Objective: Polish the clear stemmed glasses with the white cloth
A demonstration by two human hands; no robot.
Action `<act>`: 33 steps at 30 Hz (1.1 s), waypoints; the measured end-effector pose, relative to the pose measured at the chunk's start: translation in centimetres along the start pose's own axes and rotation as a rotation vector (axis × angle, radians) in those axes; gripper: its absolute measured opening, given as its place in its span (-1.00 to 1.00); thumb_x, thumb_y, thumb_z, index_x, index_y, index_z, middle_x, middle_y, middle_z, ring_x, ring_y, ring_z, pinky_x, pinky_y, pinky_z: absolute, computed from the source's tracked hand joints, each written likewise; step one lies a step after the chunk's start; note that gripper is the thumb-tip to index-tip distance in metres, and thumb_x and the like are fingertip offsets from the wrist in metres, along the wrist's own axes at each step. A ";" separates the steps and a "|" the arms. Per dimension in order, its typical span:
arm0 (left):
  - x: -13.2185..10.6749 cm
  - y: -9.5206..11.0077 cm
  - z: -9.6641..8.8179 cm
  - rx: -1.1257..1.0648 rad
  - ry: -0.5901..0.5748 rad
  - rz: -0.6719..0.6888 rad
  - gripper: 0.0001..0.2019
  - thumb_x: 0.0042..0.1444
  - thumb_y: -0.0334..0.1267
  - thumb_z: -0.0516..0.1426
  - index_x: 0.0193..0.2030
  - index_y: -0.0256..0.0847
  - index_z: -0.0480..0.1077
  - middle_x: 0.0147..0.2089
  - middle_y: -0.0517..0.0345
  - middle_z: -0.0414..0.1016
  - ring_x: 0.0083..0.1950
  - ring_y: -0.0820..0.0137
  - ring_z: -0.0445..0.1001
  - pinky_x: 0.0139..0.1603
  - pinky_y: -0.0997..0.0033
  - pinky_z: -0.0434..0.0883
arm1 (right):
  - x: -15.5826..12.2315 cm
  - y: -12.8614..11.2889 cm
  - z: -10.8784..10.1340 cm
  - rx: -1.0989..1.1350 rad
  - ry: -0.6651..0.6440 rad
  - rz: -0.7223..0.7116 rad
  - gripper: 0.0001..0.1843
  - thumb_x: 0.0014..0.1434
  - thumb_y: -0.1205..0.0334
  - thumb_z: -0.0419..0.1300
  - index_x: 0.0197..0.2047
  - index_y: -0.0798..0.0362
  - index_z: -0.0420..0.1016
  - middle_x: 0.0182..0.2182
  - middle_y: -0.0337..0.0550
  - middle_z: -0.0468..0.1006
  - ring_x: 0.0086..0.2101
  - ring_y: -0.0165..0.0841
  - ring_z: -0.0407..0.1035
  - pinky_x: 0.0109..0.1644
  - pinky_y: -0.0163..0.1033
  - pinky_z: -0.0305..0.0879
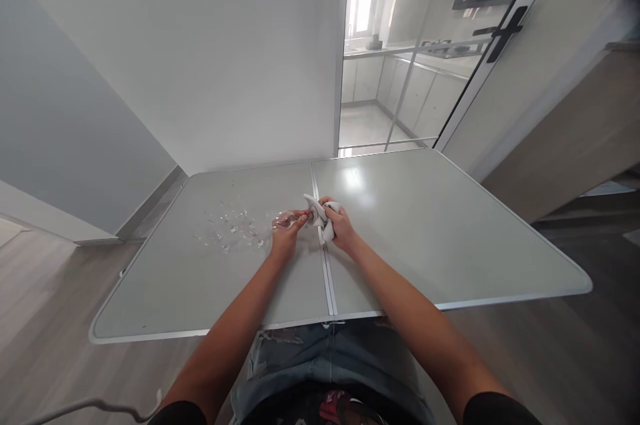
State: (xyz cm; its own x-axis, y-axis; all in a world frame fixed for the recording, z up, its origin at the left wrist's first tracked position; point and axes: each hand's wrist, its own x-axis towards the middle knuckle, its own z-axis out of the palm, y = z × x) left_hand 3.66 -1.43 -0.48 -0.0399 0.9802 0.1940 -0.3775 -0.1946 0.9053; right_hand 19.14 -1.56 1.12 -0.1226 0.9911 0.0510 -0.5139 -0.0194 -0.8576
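Over the table's centre seam, my right hand (341, 228) is closed around a bunched white cloth (315, 206). My left hand (287, 231) is closed on a clear, shiny, see-through piece (283, 219), with its thumb and fingertips against the cloth. One end of the clear piece meets the cloth; its exact kind is too small to tell. Left of my left hand, several clear, glossy pieces (233, 228) lie scattered on the table, their outlines hard to make out.
A pale folding table (425, 231) with a metal rim spans the space before me. Behind it stand a white wall (240, 58) and a glass door (415, 78) with a black handle. A grey cable (95, 403) shows at lower left.
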 end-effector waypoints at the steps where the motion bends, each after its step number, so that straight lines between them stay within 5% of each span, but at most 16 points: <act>1: 0.0 0.0 0.0 0.008 -0.010 -0.003 -0.75 -0.12 -0.16 0.47 -0.32 -0.18 0.60 -0.21 0.04 0.68 -0.12 0.22 0.64 0.06 0.13 0.49 | 0.1 0.1 0.0 -0.010 0.017 0.010 -0.79 0.01 0.12 0.28 -0.31 -0.01 0.37 -0.52 -0.34 0.31 -0.51 -0.45 0.14 -0.45 -0.35 0.07; 5: 0.1 -0.1 0.0 0.003 0.039 0.000 -0.73 -0.13 -0.15 0.47 -0.31 -0.19 0.60 -0.21 0.03 0.68 -0.13 0.23 0.64 0.06 0.14 0.49 | 0.2 0.3 0.0 -0.075 -0.001 0.110 -0.80 -0.05 0.14 0.27 -0.42 0.02 0.33 -0.57 -0.35 0.25 -0.54 -0.46 0.10 -0.47 -0.34 0.07; 11: 0.3 -0.1 0.0 -0.007 0.035 -0.006 -0.72 -0.13 -0.15 0.47 -0.31 -0.21 0.60 -0.20 0.02 0.68 -0.12 0.25 0.63 0.05 0.18 0.48 | 0.0 -0.1 0.1 -0.016 0.015 0.022 -0.76 0.00 0.08 0.27 -0.31 -0.01 0.37 -0.50 -0.32 0.38 -0.50 -0.43 0.20 -0.43 -0.33 0.12; 18: 0.4 -0.1 -0.1 -0.048 0.061 -0.028 -0.73 -0.13 -0.16 0.48 -0.31 -0.20 0.59 -0.20 0.05 0.68 -0.14 0.28 0.63 0.04 0.19 0.50 | 0.1 0.4 -0.1 -0.113 -0.042 0.111 -0.85 -0.06 0.18 0.23 -0.45 0.03 0.33 -0.57 -0.34 0.26 -0.52 -0.46 0.12 -0.45 -0.34 0.08; 23: 0.3 0.0 0.0 -0.019 0.030 -0.027 -0.71 -0.14 -0.14 0.48 -0.32 -0.21 0.59 -0.20 0.03 0.68 -0.13 0.24 0.64 0.05 0.16 0.50 | 0.1 0.0 0.0 0.000 -0.009 0.039 -0.80 -0.04 0.17 0.24 -0.33 -0.01 0.34 -0.49 -0.32 0.35 -0.48 -0.42 0.19 -0.41 -0.33 0.14; 27: 0.2 0.0 0.1 0.015 0.024 -0.029 -0.71 -0.13 -0.12 0.47 -0.31 -0.21 0.60 -0.20 0.01 0.68 -0.17 0.25 0.64 0.00 0.18 0.51 | 0.2 0.3 0.1 -0.122 0.002 0.064 -0.85 -0.01 0.17 0.20 -0.37 -0.02 0.31 -0.54 -0.35 0.23 -0.51 -0.43 0.10 -0.43 -0.32 0.11; 33: 0.4 -0.3 -0.1 0.146 0.079 0.022 -0.73 -0.09 -0.13 0.45 -0.30 -0.23 0.62 -0.23 0.02 0.66 -0.19 0.27 0.60 -0.05 0.26 0.48 | -0.2 -0.1 0.0 -0.441 0.059 -0.314 -0.90 0.23 0.15 0.12 -0.19 -0.06 0.38 -0.29 -0.22 0.38 -0.28 -0.33 0.27 -0.15 -0.25 0.26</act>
State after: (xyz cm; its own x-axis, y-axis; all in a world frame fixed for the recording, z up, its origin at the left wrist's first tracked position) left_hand 3.63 -1.02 -0.72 -0.1215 0.9744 0.1894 -0.2377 -0.2138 0.9475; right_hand 19.19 -1.79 1.21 0.0340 0.9464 0.3211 -0.1120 0.3229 -0.9398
